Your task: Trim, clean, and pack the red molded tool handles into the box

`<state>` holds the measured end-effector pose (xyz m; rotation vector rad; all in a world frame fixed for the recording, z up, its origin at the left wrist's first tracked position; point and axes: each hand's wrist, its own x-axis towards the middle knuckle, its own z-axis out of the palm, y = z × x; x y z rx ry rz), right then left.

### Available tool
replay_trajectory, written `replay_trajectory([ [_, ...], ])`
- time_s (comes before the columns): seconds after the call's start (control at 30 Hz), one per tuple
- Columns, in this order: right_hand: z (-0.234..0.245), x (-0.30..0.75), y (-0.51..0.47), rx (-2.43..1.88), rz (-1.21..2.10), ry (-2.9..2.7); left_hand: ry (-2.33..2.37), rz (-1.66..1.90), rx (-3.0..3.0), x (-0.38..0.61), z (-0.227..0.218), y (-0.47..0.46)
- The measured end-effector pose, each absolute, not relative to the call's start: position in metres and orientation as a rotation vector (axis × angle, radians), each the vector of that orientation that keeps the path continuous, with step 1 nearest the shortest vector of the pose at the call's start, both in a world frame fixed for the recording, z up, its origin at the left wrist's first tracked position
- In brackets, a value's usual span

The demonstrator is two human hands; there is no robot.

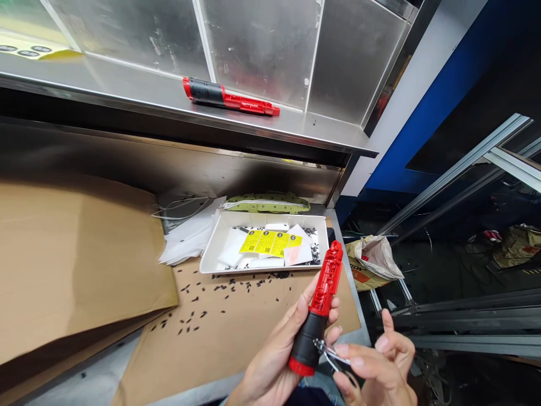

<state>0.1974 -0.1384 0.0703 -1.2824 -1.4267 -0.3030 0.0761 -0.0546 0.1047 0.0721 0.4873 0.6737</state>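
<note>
A red plastic housing with a black sleeve [309,338] is gripped in my left hand [274,352], tilted with its narrow open red end away from me. Ribs and hollows show along that red part. In my right hand [380,366] is a small silver nail clipper [332,354], pinched between thumb and fingers. Its jaws meet the right side of the black sleeve, close to the red end ring; whether they bite on anything there is too small to tell. The other fingers of my right hand are raised.
A similar red-and-black housing [230,98] lies on the metal shelf. Beneath it, a white tray [205,265] holds yellow labels, white pieces and small black bits. More black bits dot the cardboard [220,332]. A large cardboard box [84,254] stands left, a paper sack [376,262] right.
</note>
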Motion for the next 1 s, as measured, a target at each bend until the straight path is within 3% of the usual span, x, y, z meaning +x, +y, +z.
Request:
replay_trajectory([
  [0.37,0.061,0.228,-0.147,-1.246,-0.346,-1.674,0.468,0.674,0.062,0.076,0.106,-0.054],
  [0.8,0.071,0.199,-0.141,-1.329,-0.263,-1.326,0.469,0.682,0.057,0.076,0.105,-0.054],
  [1.0,0.063,0.234,-0.147,-1.26,-0.382,-1.622,0.476,0.668,0.048,0.078,0.109,-0.051],
])
